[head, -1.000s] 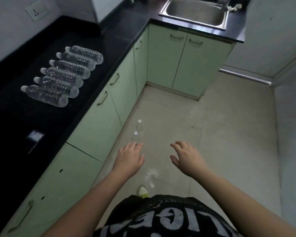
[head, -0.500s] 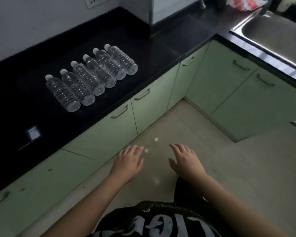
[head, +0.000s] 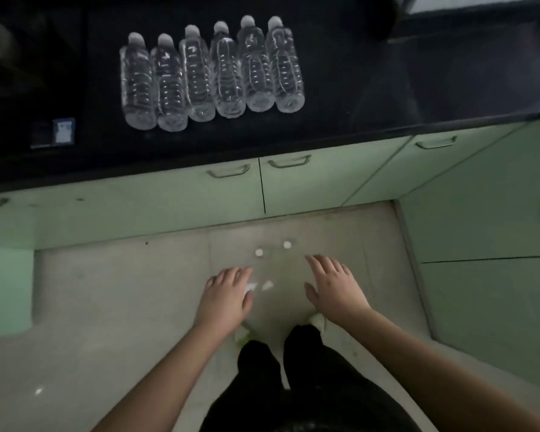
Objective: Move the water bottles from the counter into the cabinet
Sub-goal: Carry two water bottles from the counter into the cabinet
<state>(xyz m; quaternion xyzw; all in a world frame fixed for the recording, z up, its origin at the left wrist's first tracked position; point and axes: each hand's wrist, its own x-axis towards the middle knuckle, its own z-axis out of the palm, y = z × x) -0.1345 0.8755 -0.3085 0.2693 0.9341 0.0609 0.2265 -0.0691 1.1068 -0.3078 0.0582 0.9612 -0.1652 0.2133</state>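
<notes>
- Six water bottles [head: 211, 73] lie on their sides on the black desk [head: 387, 88], packed side by side, caps pointing away from me, bases toward the front edge.
- Bare desk to the right of the row; a small card [head: 63, 130] sits to the left.
- Cabinet doors [head: 325, 179] below are closed.
- My left hand [head: 226, 296] and right hand [head: 335, 286] hover over the floor, fingers spread, holding nothing.

Six water bottles [head: 211, 73] lying side by side on black counter [head: 387, 88], green cabinet doors [head: 325, 179] shut, left hand [head: 226, 296] and right hand [head: 335, 286] empty
</notes>
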